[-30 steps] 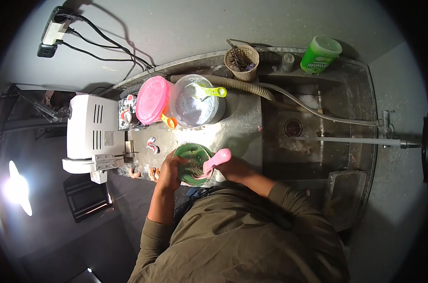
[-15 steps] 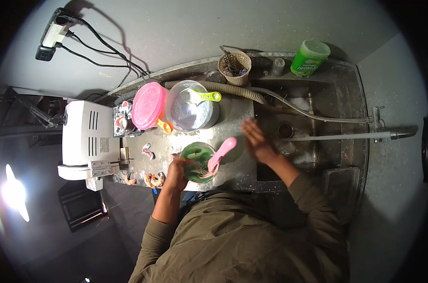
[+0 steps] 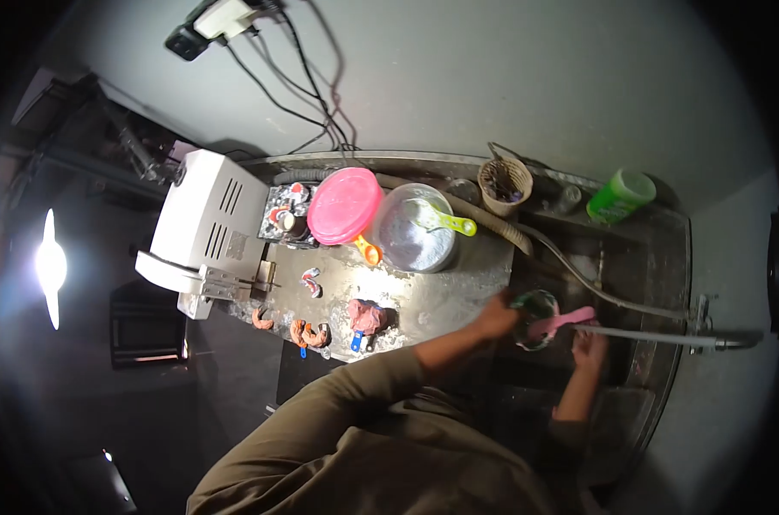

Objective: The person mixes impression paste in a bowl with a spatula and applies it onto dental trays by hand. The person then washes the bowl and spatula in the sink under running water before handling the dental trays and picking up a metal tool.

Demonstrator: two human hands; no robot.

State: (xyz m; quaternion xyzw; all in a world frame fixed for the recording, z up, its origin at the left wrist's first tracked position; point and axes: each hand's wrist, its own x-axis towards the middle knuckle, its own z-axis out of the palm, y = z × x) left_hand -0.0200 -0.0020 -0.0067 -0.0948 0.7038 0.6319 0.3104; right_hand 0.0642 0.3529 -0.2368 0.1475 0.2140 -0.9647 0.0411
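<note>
My left hand grips the rim of a green mixing bowl, held tilted over the sink. A pink spatula lies across the bowl, its handle end sticking out to the right. Just below that handle end is my right hand, fingers upward and blurred; whether they touch the spatula I cannot tell. Left of the hands, a pink lump of material with a blue handle rests on the counter. Near it are brownish arch-shaped pieces and a small red-and-white arch piece.
A faucet pipe reaches over the sink. On the counter stand a clear tub with a green scoop, a pink lid and a white machine. A basket and green container are behind.
My left hand has carried the bowl and spatula right, from the counter to the sink. My right hand is now beside the spatula handle. The view has turned, exposing the pink lump.
</note>
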